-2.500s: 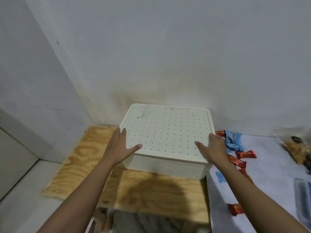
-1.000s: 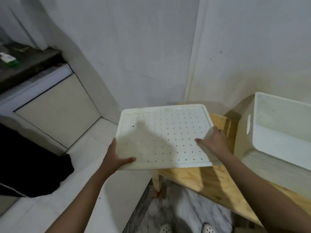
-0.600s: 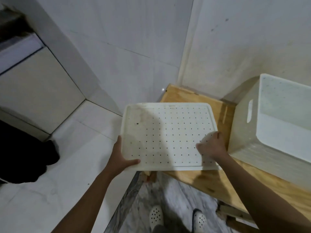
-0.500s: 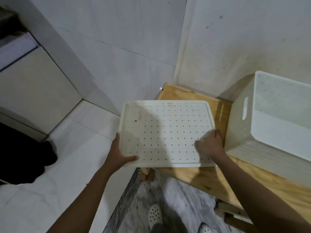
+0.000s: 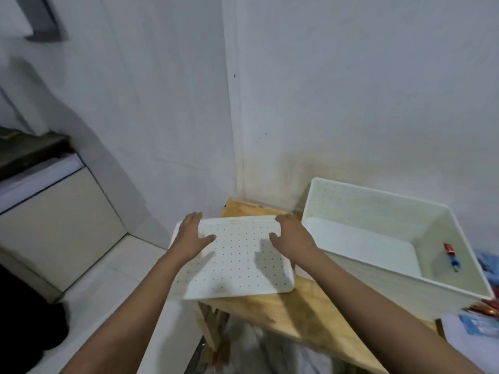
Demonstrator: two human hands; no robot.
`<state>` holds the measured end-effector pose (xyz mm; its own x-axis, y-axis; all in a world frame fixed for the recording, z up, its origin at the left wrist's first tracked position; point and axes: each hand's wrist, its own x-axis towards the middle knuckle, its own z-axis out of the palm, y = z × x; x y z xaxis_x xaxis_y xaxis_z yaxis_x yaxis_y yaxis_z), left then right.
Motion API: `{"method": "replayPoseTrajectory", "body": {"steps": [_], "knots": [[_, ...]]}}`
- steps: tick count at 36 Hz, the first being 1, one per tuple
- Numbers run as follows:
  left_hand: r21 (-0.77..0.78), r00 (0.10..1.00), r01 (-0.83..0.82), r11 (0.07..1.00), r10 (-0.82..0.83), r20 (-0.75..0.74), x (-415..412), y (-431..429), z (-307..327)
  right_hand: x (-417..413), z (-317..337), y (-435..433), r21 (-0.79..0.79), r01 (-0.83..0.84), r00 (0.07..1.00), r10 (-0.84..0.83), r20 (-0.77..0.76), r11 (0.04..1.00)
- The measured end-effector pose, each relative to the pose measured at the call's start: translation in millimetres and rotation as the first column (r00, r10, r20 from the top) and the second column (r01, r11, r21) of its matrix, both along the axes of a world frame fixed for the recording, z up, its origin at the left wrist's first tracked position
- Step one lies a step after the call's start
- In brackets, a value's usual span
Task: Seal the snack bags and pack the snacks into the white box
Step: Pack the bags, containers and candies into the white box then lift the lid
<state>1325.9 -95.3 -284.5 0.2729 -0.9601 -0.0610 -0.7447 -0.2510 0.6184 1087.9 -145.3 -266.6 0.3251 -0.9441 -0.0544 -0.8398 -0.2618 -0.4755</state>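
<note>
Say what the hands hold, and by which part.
The white perforated plastic lid is held in both hands: the left hand grips its far left corner, the right hand its far right corner, thumbs on top.

this looks like a bare corner of a home, close to a kitchen. two white painted walls (image 5: 351, 103) meet here, yellowed low down. a rough plywood table (image 5: 270, 306) stands on pale floor tiles (image 5: 113, 276). on the left runs a counter (image 5: 32, 152) with a dark top and cream front. snack packets (image 5: 483, 309) lie beside a white box (image 5: 364, 282).
</note>
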Motion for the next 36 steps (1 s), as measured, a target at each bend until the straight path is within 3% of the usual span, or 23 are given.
{"method": "replayPoseTrajectory", "body": {"steps": [4, 9, 15, 21, 27, 36], "knots": [[-0.080, 0.992, 0.122, 0.989, -0.123, -0.008, -87, -6, 32, -81, 31, 21, -0.088, 0.069, 0.998, -0.069, 0.000, 0.994], [-0.114, 0.961, 0.275, 0.955, -0.276, 0.013, -197, -14, 45, -209, 44, 52, -0.083, 0.254, 0.964, -0.260, -0.060, 0.964], [-0.168, 0.881, 0.464, 0.870, -0.473, -0.013, -349, -25, 41, -377, 37, 105, -0.042, 0.541, 0.839, -0.542, -0.046, 0.840], [-0.154, 0.762, 0.639, 0.754, -0.648, -0.012, -495, -33, 27, -503, 29, 141, -0.015, 0.712, 0.701, -0.712, -0.038, 0.702], [-0.128, 0.681, 0.720, 0.682, -0.730, -0.052, -618, -59, 4, -607, 15, 144, 0.000, 0.797, 0.605, -0.796, -0.013, 0.605], [-0.069, 0.656, 0.748, 0.660, -0.751, -0.073, -772, -123, -32, -744, -15, 86, 0.043, 0.813, 0.581, -0.806, -0.110, 0.580]]}}
